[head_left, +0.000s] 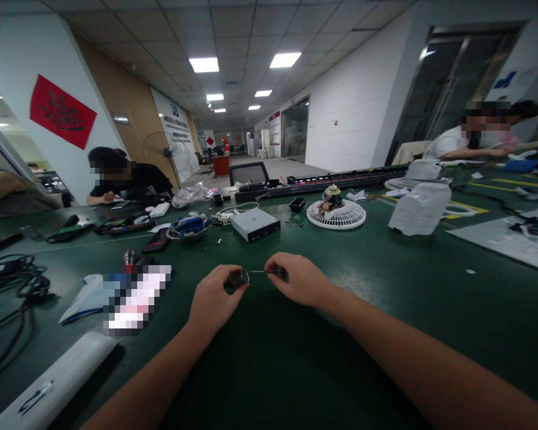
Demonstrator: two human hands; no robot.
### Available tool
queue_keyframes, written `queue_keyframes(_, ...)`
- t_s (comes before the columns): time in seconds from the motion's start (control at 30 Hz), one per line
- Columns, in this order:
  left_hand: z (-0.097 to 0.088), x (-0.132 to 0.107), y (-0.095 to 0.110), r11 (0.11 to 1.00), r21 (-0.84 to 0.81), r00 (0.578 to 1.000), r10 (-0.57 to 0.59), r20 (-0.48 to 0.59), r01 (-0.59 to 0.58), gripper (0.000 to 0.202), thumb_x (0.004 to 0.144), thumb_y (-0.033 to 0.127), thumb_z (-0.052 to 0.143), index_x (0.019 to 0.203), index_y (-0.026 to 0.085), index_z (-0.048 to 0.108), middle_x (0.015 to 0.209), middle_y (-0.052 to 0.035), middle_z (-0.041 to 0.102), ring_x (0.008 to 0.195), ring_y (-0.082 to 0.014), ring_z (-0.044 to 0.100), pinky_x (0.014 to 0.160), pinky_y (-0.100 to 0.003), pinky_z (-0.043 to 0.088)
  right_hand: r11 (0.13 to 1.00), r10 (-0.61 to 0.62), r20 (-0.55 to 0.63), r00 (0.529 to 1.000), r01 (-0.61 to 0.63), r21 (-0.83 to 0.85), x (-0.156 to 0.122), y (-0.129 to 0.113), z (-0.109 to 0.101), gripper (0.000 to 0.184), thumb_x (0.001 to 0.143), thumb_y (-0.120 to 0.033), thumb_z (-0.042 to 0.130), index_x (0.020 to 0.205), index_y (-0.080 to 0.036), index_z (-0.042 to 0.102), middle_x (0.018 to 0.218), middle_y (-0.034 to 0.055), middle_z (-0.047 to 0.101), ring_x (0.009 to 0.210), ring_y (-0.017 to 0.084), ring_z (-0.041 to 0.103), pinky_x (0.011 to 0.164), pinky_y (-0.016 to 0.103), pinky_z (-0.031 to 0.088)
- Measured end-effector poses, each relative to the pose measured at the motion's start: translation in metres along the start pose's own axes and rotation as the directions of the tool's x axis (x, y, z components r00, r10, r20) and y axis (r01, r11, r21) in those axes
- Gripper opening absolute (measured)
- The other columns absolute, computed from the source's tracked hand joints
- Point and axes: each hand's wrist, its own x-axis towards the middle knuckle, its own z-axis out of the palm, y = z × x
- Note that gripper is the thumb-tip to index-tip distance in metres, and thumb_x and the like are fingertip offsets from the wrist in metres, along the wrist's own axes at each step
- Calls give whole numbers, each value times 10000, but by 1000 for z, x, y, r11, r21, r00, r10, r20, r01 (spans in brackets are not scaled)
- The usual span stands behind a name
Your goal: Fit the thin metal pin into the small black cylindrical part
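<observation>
My left hand [215, 298] is closed around a small dark cylindrical part [239, 278], its round end facing right. Thumb and fingers grip it from both sides. Opposite it, my right hand [298, 279] pinches a thin screwdriver [257, 272], whose metal shaft points left at the cylinder's end. Most of its handle is hidden in the fingers. Whether the tip touches the cylinder I cannot tell. Both hands are held over the green table [269, 358]. Beyond them lies a silver disc drive [255, 224].
Behind are a white fan grille with a motor [336, 214], a black tray [297, 204], a bowl of blue parts [187, 228] and white housings [421, 208]. Black cables [13, 278], a lit phone [138, 298] and a white bar [58, 382] lie left. Other people sit around the table.
</observation>
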Motion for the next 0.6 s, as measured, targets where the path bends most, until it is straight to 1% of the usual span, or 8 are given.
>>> queue_keyframes(0.07,0,0,-1,1000,2,999,25,25,-25,248,772,244,699,1010,228,633,962,-23,673,837,-200,639,742,-337,529,999,-41,25,999,42,-20,0,-2,1,137,839,-154,578,949,-187,654,911,37,657,795,152,586,715,279,433)
queue_keyframes(0.13,0,-1,0,997,-3,995,75,61,-75,243,777,230,690,1013,227,633,963,-25,672,853,-201,640,753,-338,527,996,-69,47,996,72,-46,0,-3,2,146,853,-162,563,952,-188,666,920,43,661,814,161,590,730,288,436)
queue_keyframes(0.2,-1,-1,2,994,-2,990,112,90,-113,250,778,211,686,1022,225,633,961,-25,672,864,-198,640,761,-336,526,994,-77,57,995,81,-78,0,-3,2,154,854,-166,559,950,-190,676,920,47,665,831,171,590,747,300,435)
queue_keyframes(0.3,-1,-2,5,991,23,985,129,114,-132,261,772,202,690,1028,225,641,956,-22,673,865,-199,642,752,-336,529,992,-65,76,995,73,-103,-2,-4,0,153,827,-160,573,922,-196,688,884,42,668,822,178,590,744,306,430)
queue_keyframes(0.37,-1,-2,5,990,32,984,135,119,-140,273,769,199,693,1036,226,643,961,-22,673,870,-200,644,756,-336,530,995,-69,111,991,77,-63,-2,-5,0,149,811,-170,585,909,-200,694,865,34,670,791,169,591,715,293,430)
queue_keyframes(0.47,-1,-2,4,989,28,983,140,120,-144,289,767,192,698,1048,226,640,969,-20,671,880,-199,645,770,-336,527,998,-59,139,988,53,44,-3,-6,0,152,815,-190,584,913,-200,700,853,25,677,742,147,592,674,269,430)
queue_keyframes(0.53,-1,-2,4,988,24,981,146,126,-150,292,770,190,697,1053,226,639,967,-22,670,878,-200,644,765,-333,529,997,-23,131,991,13,82,-3,-6,2,153,819,-200,584,915,-199,703,849,24,682,733,143,594,666,265,430)
queue_keyframes(0.6,-1,-2,4,987,23,978,155,140,-160,291,776,191,691,1060,228,638,965,-25,668,864,-197,641,752,-327,530,997,15,110,994,-23,74,-2,-6,3,151,818,-204,583,911,-202,702,852,23,688,738,146,599,667,267,432)
